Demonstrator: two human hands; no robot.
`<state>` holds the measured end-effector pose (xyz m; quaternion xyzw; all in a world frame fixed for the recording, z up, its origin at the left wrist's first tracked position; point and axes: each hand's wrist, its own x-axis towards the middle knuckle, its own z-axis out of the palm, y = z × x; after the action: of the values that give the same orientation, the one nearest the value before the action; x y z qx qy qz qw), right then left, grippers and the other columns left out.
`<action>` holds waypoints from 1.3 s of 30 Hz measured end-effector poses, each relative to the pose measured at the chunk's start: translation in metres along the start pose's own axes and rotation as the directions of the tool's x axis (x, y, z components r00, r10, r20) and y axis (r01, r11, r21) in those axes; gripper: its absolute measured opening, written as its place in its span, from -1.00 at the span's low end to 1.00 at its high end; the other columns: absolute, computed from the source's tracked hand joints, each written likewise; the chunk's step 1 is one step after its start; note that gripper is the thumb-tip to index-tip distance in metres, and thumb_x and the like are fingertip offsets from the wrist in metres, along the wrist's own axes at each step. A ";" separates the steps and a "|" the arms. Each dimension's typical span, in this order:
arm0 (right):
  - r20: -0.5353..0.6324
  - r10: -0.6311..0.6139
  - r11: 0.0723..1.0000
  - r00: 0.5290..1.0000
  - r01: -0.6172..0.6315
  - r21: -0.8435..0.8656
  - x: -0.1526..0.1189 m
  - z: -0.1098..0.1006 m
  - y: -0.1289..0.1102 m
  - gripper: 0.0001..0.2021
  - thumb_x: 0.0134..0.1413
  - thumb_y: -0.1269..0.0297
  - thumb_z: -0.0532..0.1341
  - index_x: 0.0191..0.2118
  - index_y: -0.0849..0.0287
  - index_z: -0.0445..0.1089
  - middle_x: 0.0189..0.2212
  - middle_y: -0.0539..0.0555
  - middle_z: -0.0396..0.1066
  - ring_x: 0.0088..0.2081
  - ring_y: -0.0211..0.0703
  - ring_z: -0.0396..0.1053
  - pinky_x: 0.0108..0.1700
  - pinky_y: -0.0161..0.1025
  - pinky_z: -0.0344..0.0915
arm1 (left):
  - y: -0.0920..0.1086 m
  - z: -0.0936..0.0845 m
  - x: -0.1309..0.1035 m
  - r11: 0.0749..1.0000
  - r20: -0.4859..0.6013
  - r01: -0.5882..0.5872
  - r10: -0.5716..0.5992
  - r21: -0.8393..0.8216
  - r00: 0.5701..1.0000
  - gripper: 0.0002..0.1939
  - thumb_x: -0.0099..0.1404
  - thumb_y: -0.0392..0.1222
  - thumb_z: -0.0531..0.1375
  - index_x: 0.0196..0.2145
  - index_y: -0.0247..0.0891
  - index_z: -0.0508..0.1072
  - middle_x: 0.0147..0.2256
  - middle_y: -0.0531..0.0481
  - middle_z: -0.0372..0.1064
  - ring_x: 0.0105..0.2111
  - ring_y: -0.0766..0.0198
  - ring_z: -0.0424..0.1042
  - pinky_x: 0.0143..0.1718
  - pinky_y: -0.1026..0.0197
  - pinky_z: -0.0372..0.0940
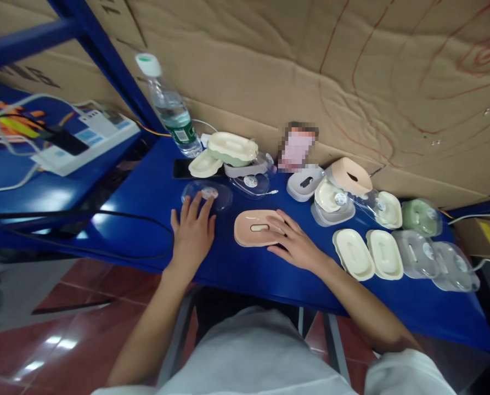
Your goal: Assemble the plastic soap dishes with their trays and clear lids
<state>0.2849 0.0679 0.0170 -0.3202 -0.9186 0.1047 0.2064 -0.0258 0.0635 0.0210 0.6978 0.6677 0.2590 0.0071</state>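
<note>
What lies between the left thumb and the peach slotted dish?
In the head view, bare blue tabletop separates the left thumb from the peach slotted dish.

Shirt (253, 356) was white, lightly creased. Right sleeve (407, 376) was short, loose. Left hand (192, 230), right hand (297, 241), 2 forearms (148, 326) were bare.

The head camera looks down across the blue table (236, 274).

Box (245, 227) set mid-table, right hand (292, 241) laid over its right end. Cover (224, 198) placed left of box, overlapped by fingers of left hand (193, 233). Bottle (173, 115) stood behind cover, before cardboard (245, 66). Two trays (355, 255) ranged side by side, right of box.
</note>
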 end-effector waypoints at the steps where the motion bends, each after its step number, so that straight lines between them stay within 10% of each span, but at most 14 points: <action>1: 0.008 -0.001 1.000 1.000 0.001 0.008 0.000 0.000 -0.001 -0.47 0.48 0.19 0.26 0.47 -0.03 0.27 0.44 0.18 0.28 0.59 0.20 -0.07 0.49 0.29 0.22 | 0.001 -0.001 -0.002 0.999 0.004 0.001 -0.001 0.033 1.000 -0.53 0.59 -0.11 0.11 0.36 -0.24 0.41 0.31 -0.36 0.39 0.38 -0.36 0.27 0.40 -0.56 0.01; 12: 0.037 0.115 0.993 0.993 -0.116 0.022 -0.008 -0.008 -0.013 -0.13 0.45 0.06 0.28 0.63 -0.02 -0.22 0.61 0.37 -0.29 0.57 0.34 -0.05 0.45 0.34 0.24 | -0.025 -0.006 -0.020 0.979 -0.057 -0.066 0.056 -0.195 0.997 -0.53 0.53 0.07 0.23 0.28 -0.12 0.51 0.40 -0.32 0.28 0.42 -0.30 0.26 0.39 -0.36 0.21; 18: -0.179 0.069 0.997 0.981 -0.064 0.037 -0.021 0.001 -0.013 0.04 0.39 -0.04 0.33 0.63 -0.15 -0.45 0.63 0.27 -0.52 0.56 0.34 -0.03 0.46 0.34 0.21 | 0.025 -0.009 -0.028 0.900 -0.138 -0.192 0.150 -0.390 0.979 -0.58 0.54 0.09 0.23 0.24 -0.08 0.53 0.27 -0.15 0.48 0.28 -0.04 0.46 0.34 -0.14 0.36; 23: -0.174 0.097 0.994 0.980 -0.106 -0.041 -0.021 -0.011 -0.013 -0.24 0.45 0.04 0.28 0.60 -0.17 -0.03 0.64 0.11 -0.40 0.60 0.29 -0.14 0.54 0.29 0.07 | 0.055 0.015 -0.041 0.882 -0.185 -0.375 0.333 -0.286 0.925 -0.59 0.52 0.02 0.27 0.21 -0.19 0.55 0.29 -0.28 0.44 0.36 -0.16 0.36 0.37 -0.27 0.31; 30: -0.066 0.054 0.999 0.996 -0.053 0.014 -0.021 -0.008 -0.012 -0.36 0.48 0.06 0.24 0.54 -0.01 0.15 0.54 0.25 0.07 0.53 0.10 0.11 0.48 0.13 0.24 | 0.033 0.015 -0.044 0.801 -0.089 -0.523 0.522 -0.292 0.848 -0.46 0.54 -0.04 0.25 0.40 -0.11 0.37 0.39 -0.22 0.33 0.48 -0.11 0.18 0.46 -0.31 0.21; 39: -0.077 0.044 0.971 0.996 -0.061 -0.230 -0.018 -0.004 -0.017 -0.54 0.51 0.13 0.21 0.41 0.02 0.39 0.40 0.21 0.37 0.43 0.07 0.31 0.42 0.08 0.35 | 0.025 0.017 -0.047 0.818 -0.072 -0.492 0.495 -0.298 0.866 -0.48 0.55 -0.09 0.22 0.40 -0.07 0.39 0.42 -0.20 0.28 0.50 -0.10 0.13 0.43 -0.29 0.27</action>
<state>0.2898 0.0432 0.0204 -0.3698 -0.9078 -0.0093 0.1974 0.0054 0.0224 -0.0014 0.8382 0.4157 0.3494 0.0507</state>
